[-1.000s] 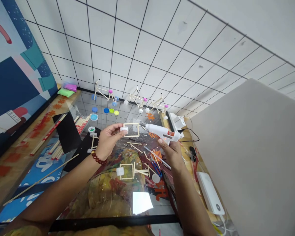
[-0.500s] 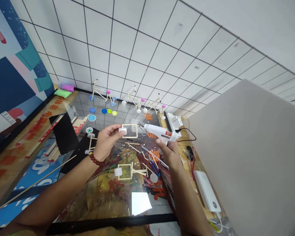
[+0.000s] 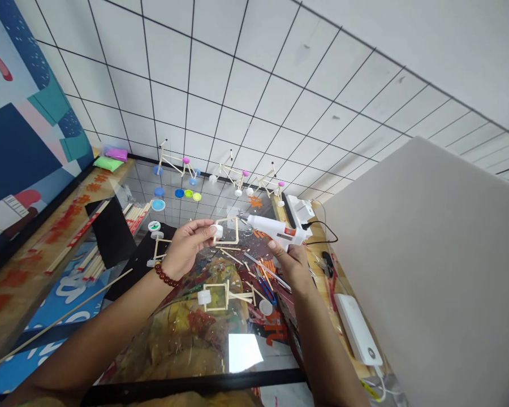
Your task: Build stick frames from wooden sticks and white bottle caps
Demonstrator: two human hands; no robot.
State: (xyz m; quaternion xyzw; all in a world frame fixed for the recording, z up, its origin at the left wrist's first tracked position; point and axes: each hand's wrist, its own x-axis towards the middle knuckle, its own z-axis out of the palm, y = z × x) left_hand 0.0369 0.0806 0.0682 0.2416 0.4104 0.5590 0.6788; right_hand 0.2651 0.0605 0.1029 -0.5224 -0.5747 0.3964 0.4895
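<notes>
My left hand (image 3: 189, 246), with a beaded bracelet on its wrist, pinches a small rectangular stick frame (image 3: 237, 230) by its end with a white round cap (image 3: 218, 231). A white glue gun (image 3: 271, 227) is held in my right hand (image 3: 292, 261), its nozzle pointing left at the upper right corner of the frame. Whether nozzle and stick touch cannot be made out. Below them on the glass tabletop lies another stick frame (image 3: 216, 308) with white caps and crossed sticks at its right end.
Three stick models (image 3: 173, 164) stand along the wall, near coloured caps (image 3: 179, 193). Bundled sticks (image 3: 94, 264) and black sheets (image 3: 110, 232) lie left. Blue-handled scissors (image 3: 268, 291), a white power strip (image 3: 358, 329) and a large pale panel (image 3: 428, 271) are at right.
The stick frame in my left hand has tilted, and its capped end has shifted slightly right and down. The glue gun is almost where it was.
</notes>
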